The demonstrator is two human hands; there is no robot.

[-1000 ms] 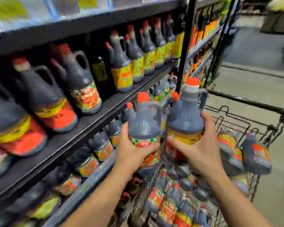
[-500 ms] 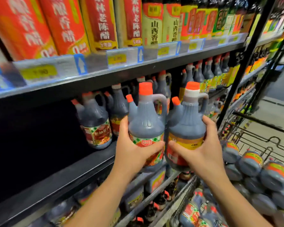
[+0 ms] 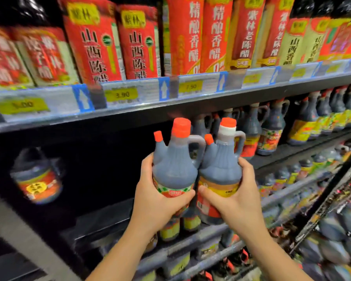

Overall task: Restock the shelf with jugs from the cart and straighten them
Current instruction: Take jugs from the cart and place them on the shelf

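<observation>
Before the middle shelf (image 3: 288,156), the left hand (image 3: 156,201) is clamping the left jug (image 3: 174,169), the right hand (image 3: 235,201) the right jug (image 3: 221,169), low around slick, likely heavy bellies; handles (image 3: 199,142) are offering surer holds.

I see the top shelf (image 3: 170,110) packed along its length with tall red-labelled bottles (image 3: 89,47), and yellow price tags (image 3: 122,95) sit on its front rail. The dark middle shelf (image 3: 101,211) below carries a lone jug (image 3: 37,177) at far left and a row of jugs (image 3: 270,132) at right. Small bottles (image 3: 280,177) line the lower shelf (image 3: 211,238).
</observation>
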